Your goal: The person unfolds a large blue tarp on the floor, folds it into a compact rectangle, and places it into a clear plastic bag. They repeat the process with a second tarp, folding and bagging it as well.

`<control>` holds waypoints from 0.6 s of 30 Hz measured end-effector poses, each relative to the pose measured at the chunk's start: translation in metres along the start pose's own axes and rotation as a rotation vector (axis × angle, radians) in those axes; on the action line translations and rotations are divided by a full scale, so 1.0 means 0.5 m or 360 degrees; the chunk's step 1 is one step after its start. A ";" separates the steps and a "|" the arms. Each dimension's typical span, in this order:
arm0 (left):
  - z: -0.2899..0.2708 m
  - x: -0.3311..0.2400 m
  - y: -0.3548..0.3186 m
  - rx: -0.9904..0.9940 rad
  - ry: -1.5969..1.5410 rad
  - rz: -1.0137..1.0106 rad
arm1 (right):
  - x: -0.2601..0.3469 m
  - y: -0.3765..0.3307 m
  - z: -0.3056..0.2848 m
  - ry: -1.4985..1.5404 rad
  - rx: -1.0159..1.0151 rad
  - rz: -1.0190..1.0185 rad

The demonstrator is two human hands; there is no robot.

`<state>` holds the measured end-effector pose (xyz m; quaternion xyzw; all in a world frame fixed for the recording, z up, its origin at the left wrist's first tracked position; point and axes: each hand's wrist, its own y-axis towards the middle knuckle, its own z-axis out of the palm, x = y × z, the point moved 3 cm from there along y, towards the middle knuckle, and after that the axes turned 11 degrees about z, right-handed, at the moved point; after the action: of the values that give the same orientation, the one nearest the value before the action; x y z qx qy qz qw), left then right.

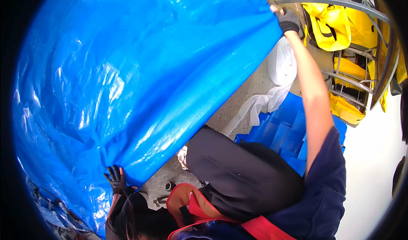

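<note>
A large, shiny blue plastic sheet (127, 78) spreads over the left and middle of the view, with creases running between my hands. My right hand (289, 19), in a dark fingerless glove, reaches far out and grips the sheet's edge at the upper right. Near the sheet's lower edge, my left hand (115, 178), in a similar dark glove, lies flat on it with fingers spread. A roll of white strapping (281, 65) sits beside my right forearm, its loose end trailing toward my knee.
Folded blue sheets (278, 131) lie in a stack right of my bent leg (242, 172). Yellow bags (327, 21) hang and lie around a grey metal rack (340, 2) at the upper right. Small dark items (170, 186) rest on the grey floor (163, 176) by my leg.
</note>
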<state>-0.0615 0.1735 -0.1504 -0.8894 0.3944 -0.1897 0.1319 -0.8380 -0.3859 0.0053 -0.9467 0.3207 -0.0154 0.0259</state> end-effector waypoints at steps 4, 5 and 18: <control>-0.007 0.010 -0.003 0.0673 -0.0996 -0.0099 | 0.061 -0.131 0.023 -0.0237 -0.0430 -0.0505; -0.013 0.014 0.002 0.0680 -0.0909 -0.0063 | 0.086 -0.192 0.051 0.0187 -0.0229 -0.0940; -0.100 -0.028 -0.112 0.0729 -0.1126 -0.0528 | -0.042 -0.600 0.151 -0.0676 0.0753 -0.2474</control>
<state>-0.0557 0.2162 -0.0874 -0.8986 0.1250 0.0251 0.4197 -0.6692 -0.1325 -0.0528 -0.8506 -0.4462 0.0828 0.2656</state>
